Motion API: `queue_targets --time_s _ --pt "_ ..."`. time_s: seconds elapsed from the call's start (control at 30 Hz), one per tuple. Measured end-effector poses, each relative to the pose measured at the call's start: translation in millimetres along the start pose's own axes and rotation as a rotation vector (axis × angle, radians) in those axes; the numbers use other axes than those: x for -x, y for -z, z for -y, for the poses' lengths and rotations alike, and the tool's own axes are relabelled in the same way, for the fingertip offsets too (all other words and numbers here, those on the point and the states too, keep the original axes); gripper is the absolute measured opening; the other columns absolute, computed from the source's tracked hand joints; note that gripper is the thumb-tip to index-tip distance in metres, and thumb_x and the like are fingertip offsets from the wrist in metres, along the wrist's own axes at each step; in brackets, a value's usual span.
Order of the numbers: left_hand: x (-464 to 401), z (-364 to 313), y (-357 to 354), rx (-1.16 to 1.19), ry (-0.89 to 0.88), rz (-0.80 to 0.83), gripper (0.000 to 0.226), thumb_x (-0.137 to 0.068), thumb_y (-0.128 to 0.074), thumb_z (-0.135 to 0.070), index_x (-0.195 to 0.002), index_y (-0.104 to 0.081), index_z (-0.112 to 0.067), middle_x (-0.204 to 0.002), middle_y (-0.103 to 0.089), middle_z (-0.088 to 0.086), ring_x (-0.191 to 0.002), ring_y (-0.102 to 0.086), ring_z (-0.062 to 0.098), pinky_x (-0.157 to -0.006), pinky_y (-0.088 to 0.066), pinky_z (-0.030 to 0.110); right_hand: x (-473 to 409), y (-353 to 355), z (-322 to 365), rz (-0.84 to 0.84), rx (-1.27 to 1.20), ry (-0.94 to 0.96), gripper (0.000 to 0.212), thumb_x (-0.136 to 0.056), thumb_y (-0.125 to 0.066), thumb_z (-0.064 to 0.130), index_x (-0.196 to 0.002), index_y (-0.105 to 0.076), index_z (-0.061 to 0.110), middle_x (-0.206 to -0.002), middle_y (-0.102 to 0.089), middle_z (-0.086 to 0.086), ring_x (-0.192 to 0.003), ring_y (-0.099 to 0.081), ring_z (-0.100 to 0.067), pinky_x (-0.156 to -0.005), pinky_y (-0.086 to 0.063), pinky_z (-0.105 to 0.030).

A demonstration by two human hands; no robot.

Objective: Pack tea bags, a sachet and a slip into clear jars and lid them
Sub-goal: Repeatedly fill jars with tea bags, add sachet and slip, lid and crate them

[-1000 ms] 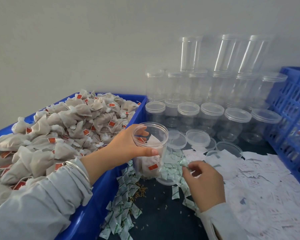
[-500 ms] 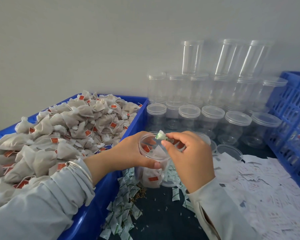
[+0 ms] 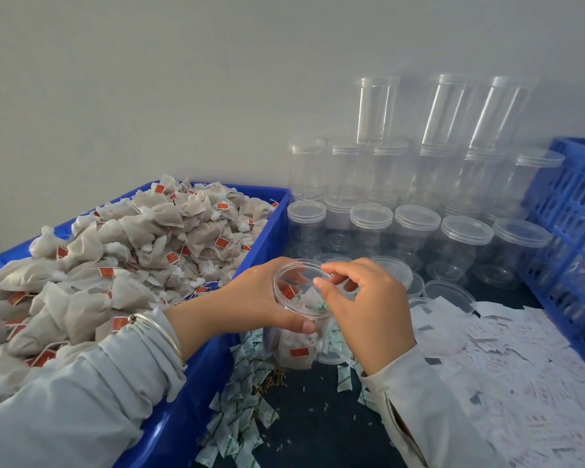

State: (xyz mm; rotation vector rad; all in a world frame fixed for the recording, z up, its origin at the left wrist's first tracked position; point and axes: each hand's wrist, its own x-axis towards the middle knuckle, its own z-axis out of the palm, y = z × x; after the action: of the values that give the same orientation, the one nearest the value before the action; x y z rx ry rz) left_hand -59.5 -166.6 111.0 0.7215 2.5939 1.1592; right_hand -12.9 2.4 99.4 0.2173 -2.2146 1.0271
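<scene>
Partly hidden, the jar (image 3: pixel 298 319) (tea bags inside) stands between the blue bin (image 3: pixel 267 238) and the paper slips (image 3: pixel 507 376); left hand (image 3: pixel 264 298) grips it, right hand (image 3: pixel 365 305) curls over its mouth, its hold unclear.

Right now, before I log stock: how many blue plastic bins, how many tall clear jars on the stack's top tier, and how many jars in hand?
Blue plastic bins: 2 (solid tub of tea bags, slatted crate)
Tall clear plastic jars, top tier: 3
Open clear plastic jar in the left hand grip: 1
Total: 6
</scene>
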Motion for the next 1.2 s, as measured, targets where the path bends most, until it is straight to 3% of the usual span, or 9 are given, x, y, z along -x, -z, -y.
queue_targets --time_s 0.1,0.27,0.53,0.67,0.77,0.9,1.07,1.13,1.2 --pt "0 0 0 -0.006 0.003 -0.001 0.087 -0.047 -0.077 -0.064 -0.125 -0.046 -0.042 -0.121 -0.056 -0.022 -0.113 -0.052 -0.005 -0.097 -0.043 0.021 -1 6 -7 -0.032 0.001 -0.012 0.015 -0.08 -0.074 0.019 -0.095 -0.074 0.014 -0.081 -0.061 0.006 -0.074 -0.052 -0.006 -0.07 -0.043 -0.018" --pt "-1 -2 1 -0.006 0.008 -0.02 0.084 -0.042 -0.076 -0.067 -0.118 -0.045 -0.048 -0.116 -0.058 -0.023 -0.108 -0.054 -0.009 -0.094 -0.043 0.019 -4 23 -28 -0.056 0.003 -0.056 0.013 -0.078 -0.075 0.014 -0.091 -0.074 0.014 -0.074 -0.057 0.013 -0.07 -0.051 0.005 -0.067 -0.036 0.0" --pt "-7 -12 3 0.106 -0.049 -0.164 0.083 -0.036 -0.081 -0.067 -0.111 -0.05 -0.049 -0.112 -0.062 -0.019 -0.104 -0.059 -0.006 -0.093 -0.049 0.029 3 58 -78 -0.039 0.154 -0.209 0.015 -0.082 -0.071 0.013 -0.097 -0.073 0.015 -0.078 -0.054 0.014 -0.07 -0.05 0.004 -0.061 -0.035 0.0" --pt "-12 -22 -4 0.106 -0.014 -0.194 0.081 -0.034 -0.08 -0.07 -0.108 -0.051 -0.051 -0.11 -0.062 -0.021 -0.099 -0.06 -0.007 -0.094 -0.05 0.033 15 74 -106 0.089 0.261 -0.331 0.016 -0.084 -0.068 0.012 -0.099 -0.074 0.017 -0.079 -0.057 0.014 -0.068 -0.049 0.003 -0.059 -0.03 -0.007" --pt "-17 -32 -11 0.091 0.011 -0.197 0.08 -0.035 -0.079 -0.068 -0.107 -0.05 -0.05 -0.11 -0.061 -0.022 -0.1 -0.059 -0.008 -0.094 -0.048 0.03 24 79 -118 0.294 0.339 -0.425 0.016 -0.086 -0.065 0.013 -0.098 -0.074 0.02 -0.088 -0.062 0.008 -0.069 -0.049 0.001 -0.065 -0.038 -0.018" --pt "-22 -48 -22 0.081 0.04 -0.167 0.072 -0.036 -0.079 -0.063 -0.099 -0.046 -0.051 -0.11 -0.058 -0.022 -0.103 -0.056 -0.004 -0.094 -0.046 0.028 36 72 -122 0.535 0.519 -0.46 0.018 -0.086 -0.06 0.02 -0.091 -0.075 0.029 -0.095 -0.069 0.001 -0.092 -0.06 -0.016 -0.075 -0.043 -0.022" --pt "-29 -67 -33 0.122 0.035 -0.113 0.039 -0.053 -0.085 -0.053 -0.077 -0.058 -0.066 -0.081 -0.063 -0.038 -0.08 -0.056 -0.02 -0.071 -0.04 0.016 42 61 -121 0.611 0.678 -0.407 0.024 -0.088 -0.051 0.03 -0.1 -0.072 0.031 -0.107 -0.061 0.003 -0.11 -0.05 -0.021 -0.086 -0.042 -0.025" --pt "-34 -69 -40 0.145 0.055 -0.129 0.04 -0.053 -0.083 -0.053 -0.085 -0.06 -0.052 -0.085 -0.065 -0.029 -0.083 -0.059 -0.014 -0.068 -0.038 0.014 41 59 -121 0.588 0.701 -0.33 0.027 -0.09 -0.048 0.03 -0.108 -0.068 0.033 -0.109 -0.057 0.004 -0.111 -0.047 -0.02 -0.087 -0.039 -0.027" --pt "-39 -67 -48 0.139 0.076 -0.143 0.057 -0.053 -0.084 -0.054 -0.1 -0.051 -0.043 -0.1 -0.061 -0.021 -0.093 -0.057 -0.005 -0.071 -0.04 0.016 39 56 -120 0.56 0.701 -0.248 0.031 -0.092 -0.045 0.029 -0.116 -0.064 0.034 -0.113 -0.053 0.007 -0.111 -0.044 -0.017 -0.09 -0.035 -0.029"
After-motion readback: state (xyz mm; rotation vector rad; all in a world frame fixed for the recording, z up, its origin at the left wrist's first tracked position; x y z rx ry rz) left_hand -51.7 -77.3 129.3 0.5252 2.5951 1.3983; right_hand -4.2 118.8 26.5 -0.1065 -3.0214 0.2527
